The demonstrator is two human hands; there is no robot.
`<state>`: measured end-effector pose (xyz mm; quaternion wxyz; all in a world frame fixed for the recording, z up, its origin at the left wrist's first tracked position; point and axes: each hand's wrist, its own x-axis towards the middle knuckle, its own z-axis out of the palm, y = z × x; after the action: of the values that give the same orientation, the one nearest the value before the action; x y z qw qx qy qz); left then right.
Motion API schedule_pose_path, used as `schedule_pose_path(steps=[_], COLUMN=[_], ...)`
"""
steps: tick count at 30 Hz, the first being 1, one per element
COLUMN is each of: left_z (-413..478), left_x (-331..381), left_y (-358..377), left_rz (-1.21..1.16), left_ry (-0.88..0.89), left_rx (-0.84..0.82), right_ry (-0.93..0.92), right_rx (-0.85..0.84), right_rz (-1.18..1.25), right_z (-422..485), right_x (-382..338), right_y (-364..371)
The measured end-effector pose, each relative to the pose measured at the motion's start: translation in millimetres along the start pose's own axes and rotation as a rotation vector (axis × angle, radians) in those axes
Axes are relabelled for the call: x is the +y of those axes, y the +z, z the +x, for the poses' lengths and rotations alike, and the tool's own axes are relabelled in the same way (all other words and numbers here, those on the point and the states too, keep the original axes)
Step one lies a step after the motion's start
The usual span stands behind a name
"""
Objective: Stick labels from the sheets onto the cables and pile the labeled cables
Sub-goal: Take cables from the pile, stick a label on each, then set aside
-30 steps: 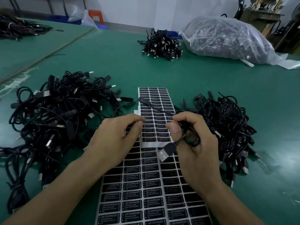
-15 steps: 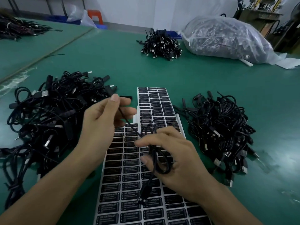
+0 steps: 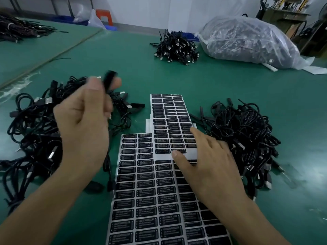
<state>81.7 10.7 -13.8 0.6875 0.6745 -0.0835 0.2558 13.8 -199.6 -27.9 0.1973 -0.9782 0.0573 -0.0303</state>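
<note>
The green tabletop [image 3: 230,82] is laid out so everything sits in reach. Far off to my right lies a clear plastic bag [image 3: 247,38] stuffed with cables, bulk stock by the look of it, with a small far heap [image 3: 175,48] beside it.

Close in, two black tangles flank my working space: the left pile [image 3: 35,129] and the right pile [image 3: 244,135]. I judge one feeds me and the other takes finished pieces, so neither hand need cross.

Between them lie the label sheets, the near sheet [image 3: 146,200] straight ahead of me and the far sheet [image 3: 169,121] overlapping its top corner, flat so labels peel cleanly.

My left hand [image 3: 83,128] is raised over the left pile. Its fingers [image 3: 95,89] pinch the black end of a cable [image 3: 109,80], blurred with motion. I cannot make out a label on it. Held there, it looks ready to drop onto that pile.

My right hand [image 3: 208,165] lies spread and flat over the sheets, gripping nothing, thumb tip at the far sheet's near edge, steadying the paper and placed for the next label.
</note>
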Motion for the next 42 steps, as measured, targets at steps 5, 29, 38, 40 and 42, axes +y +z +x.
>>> schedule_pose_path(steps=[5,29,38,40,42], left_z=[-21,-41,-41,-43,-46], left_x=[9,-26,-24,-21,-19], left_y=[19,45,42,42,42], left_rz=[0.163,0.579,0.546,0.513,0.491], left_ry=[0.143,0.095,0.182,0.216,0.214], left_rx=[-0.183,-0.667,-0.528,-0.531,-0.556], right_ry=[-0.009,-0.055,-0.024,-0.034,-0.058], right_rx=[0.012,0.177,0.101,0.084,0.066], right_rz=[-0.071,0.633,0.908,0.922,0.923], right_z=[0,14,17,17,17], right_x=[2,13,15,15,14], right_y=[4,8,3,4,5])
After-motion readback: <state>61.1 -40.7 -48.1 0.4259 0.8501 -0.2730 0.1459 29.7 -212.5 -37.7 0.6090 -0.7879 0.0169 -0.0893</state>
